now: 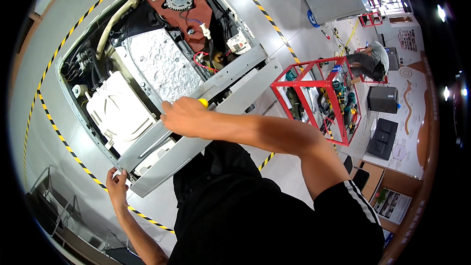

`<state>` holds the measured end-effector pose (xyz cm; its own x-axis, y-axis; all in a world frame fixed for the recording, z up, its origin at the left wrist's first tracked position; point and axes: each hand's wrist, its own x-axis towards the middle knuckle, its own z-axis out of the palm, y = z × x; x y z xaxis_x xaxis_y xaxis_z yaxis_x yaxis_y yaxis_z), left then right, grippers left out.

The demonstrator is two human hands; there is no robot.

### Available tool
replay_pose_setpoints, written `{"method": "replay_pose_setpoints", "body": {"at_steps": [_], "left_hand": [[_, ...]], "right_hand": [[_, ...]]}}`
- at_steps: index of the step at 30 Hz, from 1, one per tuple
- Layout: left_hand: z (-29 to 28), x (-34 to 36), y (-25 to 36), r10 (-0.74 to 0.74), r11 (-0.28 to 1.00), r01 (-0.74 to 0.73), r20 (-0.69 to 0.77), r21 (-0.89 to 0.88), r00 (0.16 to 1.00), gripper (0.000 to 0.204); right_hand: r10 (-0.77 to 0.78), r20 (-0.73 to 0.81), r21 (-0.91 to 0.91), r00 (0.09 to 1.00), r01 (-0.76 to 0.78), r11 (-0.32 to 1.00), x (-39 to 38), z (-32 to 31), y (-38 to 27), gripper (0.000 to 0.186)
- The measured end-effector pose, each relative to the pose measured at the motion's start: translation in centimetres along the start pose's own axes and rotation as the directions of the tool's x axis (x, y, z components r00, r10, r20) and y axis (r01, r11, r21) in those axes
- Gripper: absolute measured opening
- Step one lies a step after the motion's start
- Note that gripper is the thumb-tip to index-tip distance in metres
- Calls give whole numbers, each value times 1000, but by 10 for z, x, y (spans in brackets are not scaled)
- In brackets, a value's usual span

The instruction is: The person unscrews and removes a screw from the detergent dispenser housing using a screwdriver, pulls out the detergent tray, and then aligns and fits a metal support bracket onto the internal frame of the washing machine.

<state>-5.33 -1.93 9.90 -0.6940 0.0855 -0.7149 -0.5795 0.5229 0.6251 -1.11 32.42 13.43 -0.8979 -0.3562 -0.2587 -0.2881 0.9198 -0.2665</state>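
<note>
An opened machine that looks like a washing machine (117, 153) stands before me with its top off. A long grey front panel (159, 174) sits tilted slightly away from the frame's front rail (216, 86). My left hand (117, 186) has its thumb and fingers bent around the panel's left end. My right hand (185, 117) is closed over the middle of the rail, knuckles up. The yellow end of a tool (203, 102) pokes out of that fist; its shaft is hidden, so its kind does not show.
Inside the machine are a white plastic housing (120, 110), a silvery sheet (162, 61), a reddish-brown cover (181, 12) and loose wires (203, 64). A red tool cart (314, 83) stands to the right. Beyond it, another person (370, 61) bends down. Striped tape (64, 142) marks the floor.
</note>
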Motion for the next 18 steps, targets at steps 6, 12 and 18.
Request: {"method": "replay_pose_setpoints", "body": {"at_steps": [6, 12, 18], "left_hand": [[8, -5, 1, 30, 999, -31, -64, -17, 998, 40], [6, 1, -11, 56, 998, -52, -95, 38, 994, 42], [4, -5, -5, 100, 994, -97, -73, 44, 992, 38]], "right_hand": [[188, 60, 155, 980, -195, 968, -43, -27, 34, 42], [198, 16, 101, 980, -199, 975, -59, -9, 73, 49], [128, 63, 88, 990, -133, 987, -45, -4, 84, 42]]}}
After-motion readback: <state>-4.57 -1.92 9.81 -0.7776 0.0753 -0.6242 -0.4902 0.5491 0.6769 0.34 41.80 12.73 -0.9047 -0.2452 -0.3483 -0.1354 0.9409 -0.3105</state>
